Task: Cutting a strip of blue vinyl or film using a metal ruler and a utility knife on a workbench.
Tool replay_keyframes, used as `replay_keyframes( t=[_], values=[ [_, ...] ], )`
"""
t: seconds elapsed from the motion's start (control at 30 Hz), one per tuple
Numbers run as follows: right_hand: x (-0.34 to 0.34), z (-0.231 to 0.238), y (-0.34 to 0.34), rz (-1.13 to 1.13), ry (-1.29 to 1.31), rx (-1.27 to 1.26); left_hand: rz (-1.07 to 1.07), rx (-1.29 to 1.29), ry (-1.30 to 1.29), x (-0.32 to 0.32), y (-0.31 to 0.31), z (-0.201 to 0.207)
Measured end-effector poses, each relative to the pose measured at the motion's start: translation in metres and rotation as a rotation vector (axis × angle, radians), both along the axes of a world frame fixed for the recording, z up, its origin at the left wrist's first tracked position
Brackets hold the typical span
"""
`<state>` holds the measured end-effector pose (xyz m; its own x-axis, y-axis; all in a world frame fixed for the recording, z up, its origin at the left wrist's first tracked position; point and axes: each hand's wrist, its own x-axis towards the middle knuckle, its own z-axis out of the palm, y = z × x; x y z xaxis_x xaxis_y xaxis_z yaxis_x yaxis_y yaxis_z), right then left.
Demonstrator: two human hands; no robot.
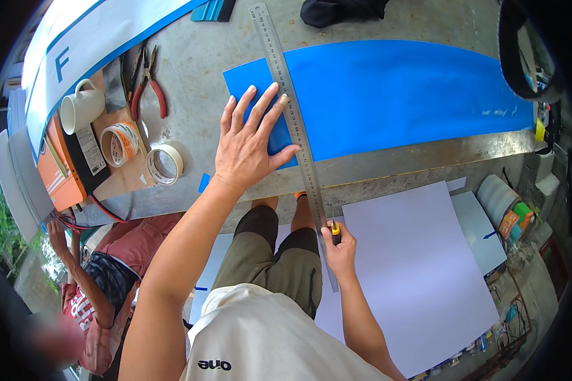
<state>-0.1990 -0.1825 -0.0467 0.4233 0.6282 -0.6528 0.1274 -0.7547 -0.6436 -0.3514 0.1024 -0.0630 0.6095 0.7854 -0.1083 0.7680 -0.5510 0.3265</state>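
My left hand (251,140) lies flat with its fingers spread on the left end of a blue sheet (400,95). Its fingertips and thumb press along the edge of a long steel ruler (274,60). The ruler runs across the sheet and past the table's near edge toward my body. Beside the ruler's near part, below the table edge, my right hand (340,254) is closed around a yellow and black utility knife (335,232). The knife is apart from the sheet. Part of the blue sheet is hidden under my left hand.
On the left of the table (203,76) are red-handled pliers (149,89), a white mug (82,108), tape rolls (164,164) and an orange box (60,165). A black cloth (343,11) lies at the far side. White panels (419,273) stand low right. Another person (117,273) is at lower left.
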Motion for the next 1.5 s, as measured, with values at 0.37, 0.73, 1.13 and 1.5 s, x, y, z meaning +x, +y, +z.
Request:
replay_keyframes(
  t=[0.37, 0.73, 1.13, 1.5],
  values=[
    [0.0010, 0.0002, 0.0009, 0.001, 0.007, 0.004, -0.003, 0.009, 0.021, 0.0001, -0.0003, -0.0007],
    [0.0012, 0.0003, 0.0014, 0.013, 0.006, 0.007, 0.005, 0.027, 0.030, -0.0008, -0.0012, -0.0044],
    [0.0008, 0.0032, 0.0030, 0.009, -0.001, 0.000, -0.002, 0.033, 0.029, -0.0010, -0.0010, -0.0053],
    [-0.0001, 0.0013, 0.0010, 0.000, -0.011, 0.005, -0.005, 0.030, 0.033, -0.0008, -0.0006, -0.0041]
  ],
)
